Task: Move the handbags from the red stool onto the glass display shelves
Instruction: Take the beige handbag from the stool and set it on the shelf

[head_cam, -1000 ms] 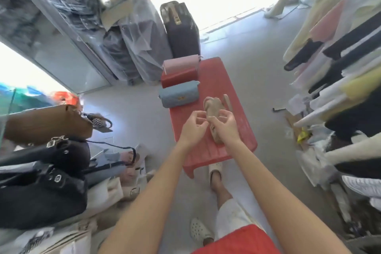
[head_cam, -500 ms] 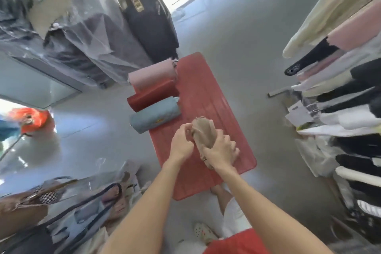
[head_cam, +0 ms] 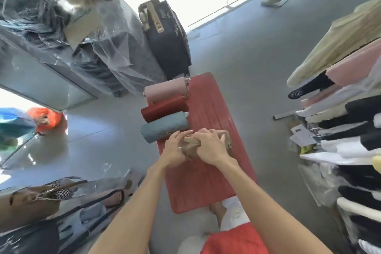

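tan handbag (head_cam: pixel 208 146) on red stool (head_cam: pixel 206 187), centre frame | left hand (head_cam: pixel 175 150) and right hand (head_cam: pixel 210 146) both curl round it | looks soft, light, squashy | best held round body, strap gathered in

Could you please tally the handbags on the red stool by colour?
Pink handbag: 1
Dark red handbag: 1
Light blue handbag: 1
Tan handbag, gripped by the left hand and the right hand: 1
Total on the red stool: 4
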Demonstrator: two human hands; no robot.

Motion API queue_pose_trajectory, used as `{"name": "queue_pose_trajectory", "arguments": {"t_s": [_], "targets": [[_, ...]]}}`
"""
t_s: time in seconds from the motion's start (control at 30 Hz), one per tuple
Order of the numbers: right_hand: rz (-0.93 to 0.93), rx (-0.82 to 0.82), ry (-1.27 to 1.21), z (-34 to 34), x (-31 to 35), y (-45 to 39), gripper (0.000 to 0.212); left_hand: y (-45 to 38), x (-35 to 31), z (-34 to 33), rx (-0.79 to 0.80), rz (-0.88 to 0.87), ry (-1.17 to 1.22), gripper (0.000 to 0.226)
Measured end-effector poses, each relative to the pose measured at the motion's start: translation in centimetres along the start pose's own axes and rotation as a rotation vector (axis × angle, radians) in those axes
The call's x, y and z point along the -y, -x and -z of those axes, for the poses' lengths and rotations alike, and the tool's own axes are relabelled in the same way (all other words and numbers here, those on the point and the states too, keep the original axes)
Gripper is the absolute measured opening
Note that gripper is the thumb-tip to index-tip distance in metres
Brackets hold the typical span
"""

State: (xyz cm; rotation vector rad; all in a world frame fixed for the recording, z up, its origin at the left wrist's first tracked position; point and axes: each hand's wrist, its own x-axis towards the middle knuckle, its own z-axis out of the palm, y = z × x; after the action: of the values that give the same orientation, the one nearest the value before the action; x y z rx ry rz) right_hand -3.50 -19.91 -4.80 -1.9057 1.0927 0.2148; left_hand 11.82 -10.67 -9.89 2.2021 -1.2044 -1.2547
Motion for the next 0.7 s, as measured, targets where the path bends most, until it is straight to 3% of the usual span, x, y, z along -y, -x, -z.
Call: {"name": "queue_pose_trajectory", "arguments": {"t_s": [0.1,0.2,0.3,0.4,0.5,0.57,0.7], "targets": [[0.088,0.028,-0.002,0.8,2.0,1.2,0.054,2.2,0.1,1.6,-0.095,-0.089,0.087,0.069],[0.148,-0.024,-0.023,1.1,4.9,2.4,0.041,5.8,-0.8,3.8,-0.152,-0.097,0.140,0.047],[0.253,-0.063,-0.086,0.6,8.0,3.4,0.050,10.6,-1.3,6.6,-0.273,-0.087,0.108,0.044],[0.350,-0.011,-0.155,-0.2,11.6,4.9,0.026,16.0,-1.1,9.0,-0.418,-0.039,0.126,0.045],[0.535,0.006,-0.139,-1.6,15.3,7.8,0.021,22.5,-0.5,10.6,-0.582,0.004,0.172,0.030],[0.628,0.011,-0.147,-2.5,17.0,9.7,0.038,26.5,-0.2,11.2,-0.669,0.027,0.253,0.027],[0.724,0.100,-0.158,-4.0,17.7,13.2,0.092,34.2,0.1,11.7,-0.844,0.063,0.381,0.015]]}}
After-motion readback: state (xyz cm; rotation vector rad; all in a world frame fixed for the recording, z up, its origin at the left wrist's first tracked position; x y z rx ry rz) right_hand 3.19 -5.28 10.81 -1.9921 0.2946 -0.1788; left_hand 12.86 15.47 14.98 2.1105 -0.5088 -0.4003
